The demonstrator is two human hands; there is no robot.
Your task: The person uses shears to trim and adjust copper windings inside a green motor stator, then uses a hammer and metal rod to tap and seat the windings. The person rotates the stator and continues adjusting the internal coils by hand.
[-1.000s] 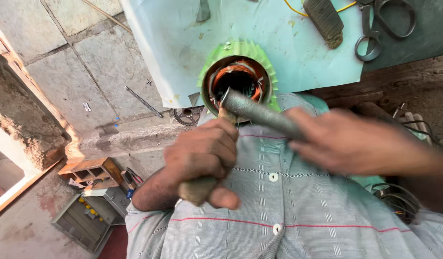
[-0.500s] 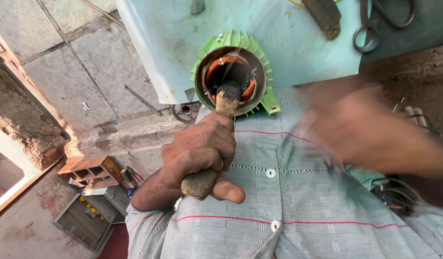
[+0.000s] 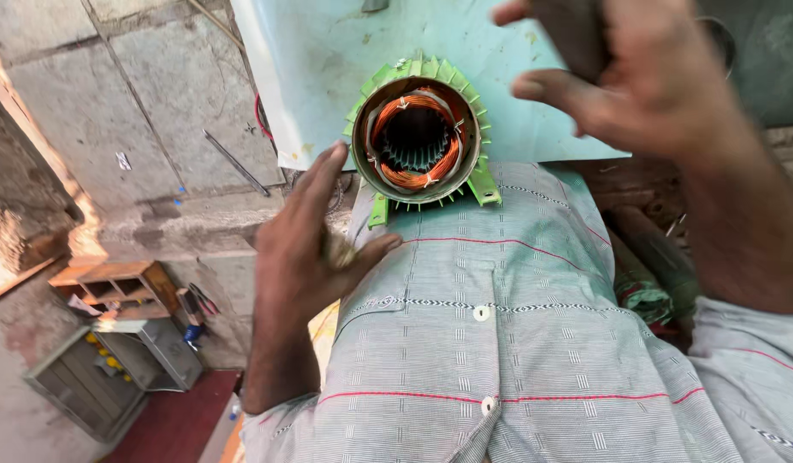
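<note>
A: Left hand [image 3: 306,249], at 9 o'clock of centre?
B: Fingers spread, grip apart; a small pale object rests in its palm, kind unclear.
A: Centre, 12 o'clock?
B: Green finned motor stator [image 3: 419,133] with copper windings, lying at the pale blue surface's [image 3: 310,77] edge, against the striped shirt [image 3: 508,343].
A: Right hand [image 3: 645,73], at 2 o'clock?
B: Raised, blurred, grip clamped on a dark tool handle [image 3: 572,39].

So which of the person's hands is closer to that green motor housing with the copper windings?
Left. The left hand hangs open just beside the green motor housing, at its lower left edge. The right hand is raised off to the housing's upper right, gripping a dark object, farther away.
</note>
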